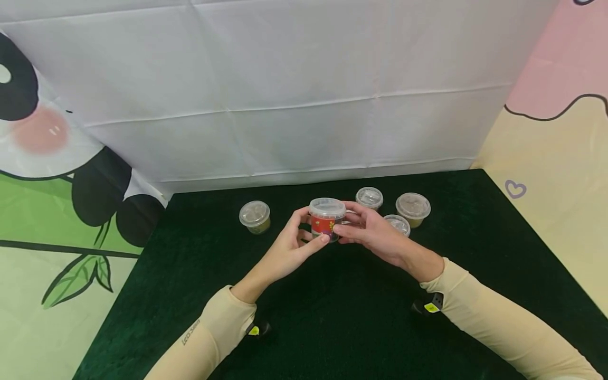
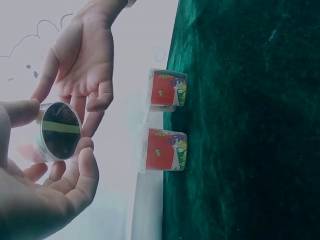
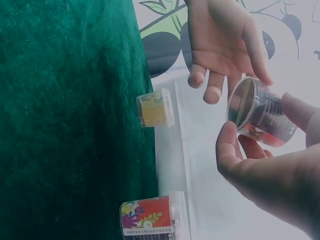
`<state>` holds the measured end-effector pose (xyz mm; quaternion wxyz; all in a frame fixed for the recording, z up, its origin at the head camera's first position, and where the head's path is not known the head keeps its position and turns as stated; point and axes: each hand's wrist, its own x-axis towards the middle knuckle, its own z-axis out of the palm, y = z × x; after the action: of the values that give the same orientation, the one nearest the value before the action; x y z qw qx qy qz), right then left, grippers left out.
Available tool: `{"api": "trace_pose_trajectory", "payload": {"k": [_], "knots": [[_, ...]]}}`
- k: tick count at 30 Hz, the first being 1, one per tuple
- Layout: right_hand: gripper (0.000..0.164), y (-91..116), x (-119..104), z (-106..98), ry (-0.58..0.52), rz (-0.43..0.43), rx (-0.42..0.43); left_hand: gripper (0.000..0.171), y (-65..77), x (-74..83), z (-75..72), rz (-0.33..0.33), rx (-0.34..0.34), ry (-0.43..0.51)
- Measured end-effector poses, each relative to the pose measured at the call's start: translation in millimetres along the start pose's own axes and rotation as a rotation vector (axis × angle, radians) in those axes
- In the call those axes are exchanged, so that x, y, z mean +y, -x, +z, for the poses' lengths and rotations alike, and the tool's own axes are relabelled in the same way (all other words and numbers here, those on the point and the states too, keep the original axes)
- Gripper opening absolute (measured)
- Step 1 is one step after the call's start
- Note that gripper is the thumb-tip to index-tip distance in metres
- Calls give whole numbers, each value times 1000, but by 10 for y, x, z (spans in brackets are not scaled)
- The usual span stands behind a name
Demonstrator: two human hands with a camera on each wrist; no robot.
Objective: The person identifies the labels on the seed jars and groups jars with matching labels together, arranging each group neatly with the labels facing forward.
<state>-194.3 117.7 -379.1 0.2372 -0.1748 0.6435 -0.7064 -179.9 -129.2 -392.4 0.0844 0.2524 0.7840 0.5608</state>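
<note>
Both hands hold a small clear plastic tub (image 1: 326,219) with a lid and a red flowered label, raised over the dark green cloth. From the left, my left hand (image 1: 285,250) grips it, thumb at the front near the base. My right hand (image 1: 375,232) pinches the other side, thumb on the label and fingers behind. In the left wrist view the underside of the tub (image 2: 61,131) shows dark with a yellow-green stripe. The right wrist view shows dark printing on the side of the tub (image 3: 267,117).
Behind my right hand stand lidded tubs (image 1: 369,196), (image 1: 413,208), one partly covered by that hand. Another lidded tub (image 1: 254,217) with yellowish sides stands to the left. The green cloth (image 1: 323,316) ends at a white fabric backdrop (image 1: 304,105).
</note>
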Motion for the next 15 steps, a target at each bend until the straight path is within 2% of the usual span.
{"api": "trace_pose_trajectory", "payload": {"k": [8, 15], "knots": [[61, 5, -35, -15, 15, -13, 18, 54, 20, -2, -38, 42, -8, 68], [56, 14, -25, -43, -15, -23, -1, 53, 26, -2, -36, 55, -8, 76]]}}
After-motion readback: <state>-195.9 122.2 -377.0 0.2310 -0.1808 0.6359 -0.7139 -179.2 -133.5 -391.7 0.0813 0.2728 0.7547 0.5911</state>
